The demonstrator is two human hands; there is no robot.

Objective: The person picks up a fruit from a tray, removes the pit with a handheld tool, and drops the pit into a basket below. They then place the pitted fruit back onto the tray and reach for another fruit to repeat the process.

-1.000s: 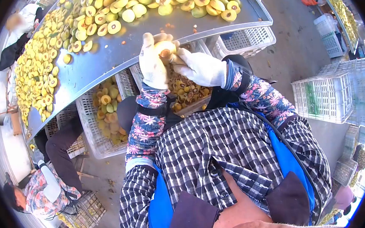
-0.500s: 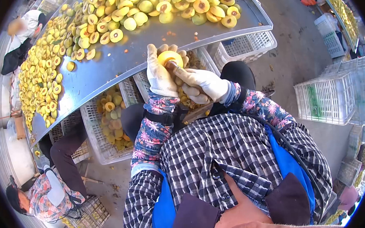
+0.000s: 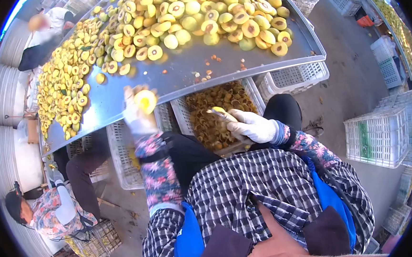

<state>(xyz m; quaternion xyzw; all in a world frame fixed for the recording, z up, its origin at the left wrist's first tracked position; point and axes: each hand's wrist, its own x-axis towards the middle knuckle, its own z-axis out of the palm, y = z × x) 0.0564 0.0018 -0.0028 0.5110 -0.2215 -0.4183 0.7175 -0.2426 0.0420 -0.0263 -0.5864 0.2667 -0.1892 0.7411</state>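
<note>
blurred left hand (image 3: 139,111) in pale fabric glove held round yellow fruit half (image 3: 146,101) near smooth metal desk (image 3: 183,70); gloved right hand (image 3: 251,126) clamped slim tool (image 3: 220,113) above slatted plastic crate (image 3: 181,113).

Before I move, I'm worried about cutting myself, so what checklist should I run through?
1. Fruit half in the left hand: ok.
2. Tool in the right hand: ok.
3. Hands well apart: ok, there is a gap between them.
4. Tool tip clean: cannot tell; something yellow shows there, but it is too small to make out.
5. Table free of scraps near its edge: not ok, small bits lie there.
</note>
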